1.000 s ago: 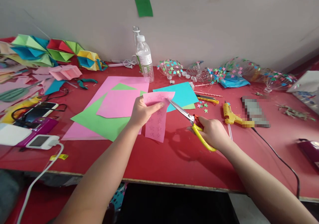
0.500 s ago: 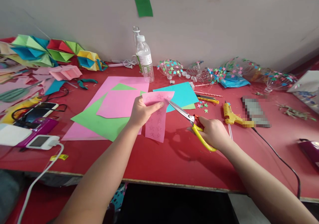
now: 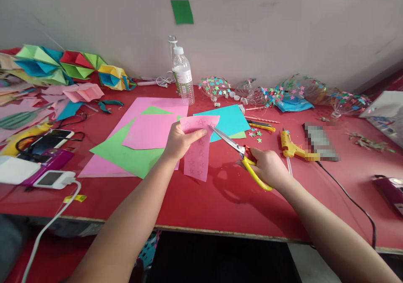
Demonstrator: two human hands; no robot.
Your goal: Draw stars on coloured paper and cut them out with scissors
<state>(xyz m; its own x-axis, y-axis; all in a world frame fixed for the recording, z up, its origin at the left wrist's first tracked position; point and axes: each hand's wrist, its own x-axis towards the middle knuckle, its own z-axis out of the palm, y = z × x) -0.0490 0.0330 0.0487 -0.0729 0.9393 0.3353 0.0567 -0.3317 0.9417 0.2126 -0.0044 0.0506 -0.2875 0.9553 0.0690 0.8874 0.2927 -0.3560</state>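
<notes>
My left hand [image 3: 180, 141] pinches a strip of pink paper [image 3: 197, 165] near its upper left, thumb on top. Small stars are drawn on the strip in dark lines. My right hand [image 3: 270, 166] grips scissors [image 3: 252, 174] with yellow handles. Their blade tips meet the strip's upper right edge, close to my left thumb; whether they bite into the paper there I cannot tell. Under and beyond my left hand lie pink sheets [image 3: 147, 129] and a green sheet [image 3: 126, 159]. A blue sheet [image 3: 231, 119] is behind the scissors.
Plastic bottles [image 3: 184, 79] stand at the back. Right of the blue sheet are a box cutter [image 3: 261, 126], loose paper stars [image 3: 258, 137] and a yellow glue gun [image 3: 291, 146] with its cord. A power strip [image 3: 58, 159] and folded paper shapes [image 3: 78, 64] occupy the left.
The view has shifted very slightly. Both hands, the pink strip and the scissors keep nearly the same positions, with the blade tips still at the strip's upper right.
</notes>
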